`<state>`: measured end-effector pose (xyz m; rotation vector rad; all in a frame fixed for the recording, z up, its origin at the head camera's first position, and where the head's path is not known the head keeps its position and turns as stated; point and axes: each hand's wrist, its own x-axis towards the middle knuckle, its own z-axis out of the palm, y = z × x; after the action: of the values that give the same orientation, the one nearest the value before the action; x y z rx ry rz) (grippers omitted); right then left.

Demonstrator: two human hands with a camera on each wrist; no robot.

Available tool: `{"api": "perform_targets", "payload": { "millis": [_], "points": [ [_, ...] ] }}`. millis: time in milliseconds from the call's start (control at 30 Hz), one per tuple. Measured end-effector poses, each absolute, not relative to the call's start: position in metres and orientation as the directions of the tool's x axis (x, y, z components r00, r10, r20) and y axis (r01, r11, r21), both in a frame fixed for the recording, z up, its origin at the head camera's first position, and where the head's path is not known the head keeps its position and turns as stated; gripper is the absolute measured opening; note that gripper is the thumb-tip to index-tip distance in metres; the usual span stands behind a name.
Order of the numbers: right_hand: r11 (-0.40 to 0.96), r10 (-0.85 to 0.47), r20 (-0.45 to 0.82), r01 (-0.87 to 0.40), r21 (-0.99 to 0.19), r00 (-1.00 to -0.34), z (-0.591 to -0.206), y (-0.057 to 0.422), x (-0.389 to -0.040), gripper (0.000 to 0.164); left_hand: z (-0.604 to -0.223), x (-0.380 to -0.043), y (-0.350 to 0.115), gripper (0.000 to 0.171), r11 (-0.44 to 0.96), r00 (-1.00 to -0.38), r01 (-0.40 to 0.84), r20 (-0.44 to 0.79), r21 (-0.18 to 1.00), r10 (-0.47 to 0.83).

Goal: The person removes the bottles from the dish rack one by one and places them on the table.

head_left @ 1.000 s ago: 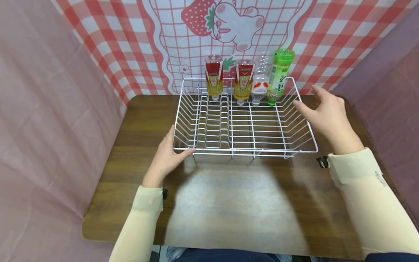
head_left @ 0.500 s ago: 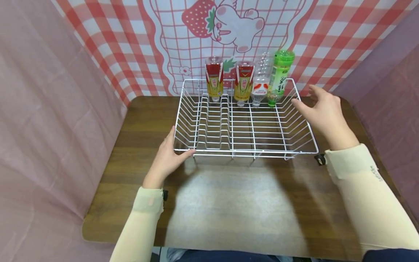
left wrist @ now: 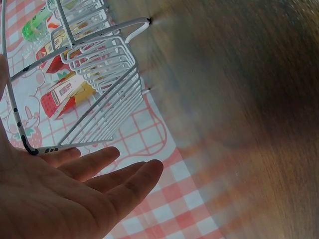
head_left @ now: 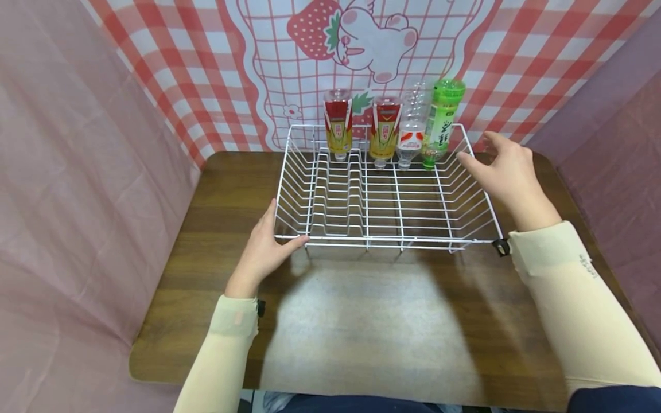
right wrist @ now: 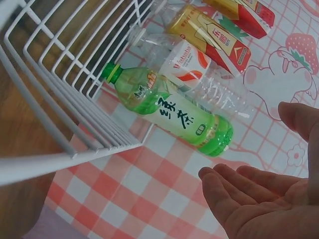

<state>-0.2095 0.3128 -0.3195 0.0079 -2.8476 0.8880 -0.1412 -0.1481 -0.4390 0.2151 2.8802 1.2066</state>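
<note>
A white wire dish rack (head_left: 382, 239) stands on the wooden table. Four kinds of detail aside, several bottles lean upside down along its back: two with red and yellow labels (head_left: 338, 123) (head_left: 385, 127), a clear bottle (head_left: 410, 137) and a green tea bottle (head_left: 439, 123). At the rack's front left corner, my left hand (head_left: 262, 252) touches the wire; its thumb lies by the front rim and its fingers extend straight along the outside. My right hand (head_left: 508, 178) hovers by the rack's right side, thumb and fingers spread, holding nothing, nearest the green tea bottle.
A red-and-white checked cloth (head_left: 217, 74) with a strawberry print hangs behind the rack. Pink curtains (head_left: 67, 172) flank the table (head_left: 206, 229) on both sides. Bare wood lies in front of the rack.
My right hand has drifted slightly left and away from me, closer over the rack's right side. The left hand, rack and bottles look unchanged.
</note>
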Motion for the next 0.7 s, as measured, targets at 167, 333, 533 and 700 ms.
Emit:
{"api": "perform_targets", "payload": {
  "millis": [167, 333, 533, 700],
  "points": [
    [0.814, 0.054, 0.153, -0.046, -0.579, -0.987, -0.321, 0.311, -0.214, 0.084, -0.440, -0.140, -0.148, 0.119, 0.694, -0.992, 0.108, 0.030, 0.712, 0.123],
    [0.804, 0.067, 0.157, -0.040, -0.593, -0.985, -0.324, 0.311, -0.219, 0.083, -0.439, -0.141, -0.148, 0.119, 0.694, -0.992, 0.107, 0.027, 0.712, 0.126],
    [0.792, 0.082, 0.146, -0.025, -0.609, -0.986, -0.328, 0.313, -0.223, 0.082, -0.438, -0.141, -0.147, 0.120, 0.700, -0.993, 0.090, 0.010, 0.709, 0.118],
    [0.777, 0.089, 0.116, -0.004, -0.629, -0.989, -0.327, 0.312, -0.224, 0.082, -0.439, -0.141, -0.148, 0.119, 0.697, -0.993, 0.096, 0.016, 0.710, 0.120]
  ]
}}
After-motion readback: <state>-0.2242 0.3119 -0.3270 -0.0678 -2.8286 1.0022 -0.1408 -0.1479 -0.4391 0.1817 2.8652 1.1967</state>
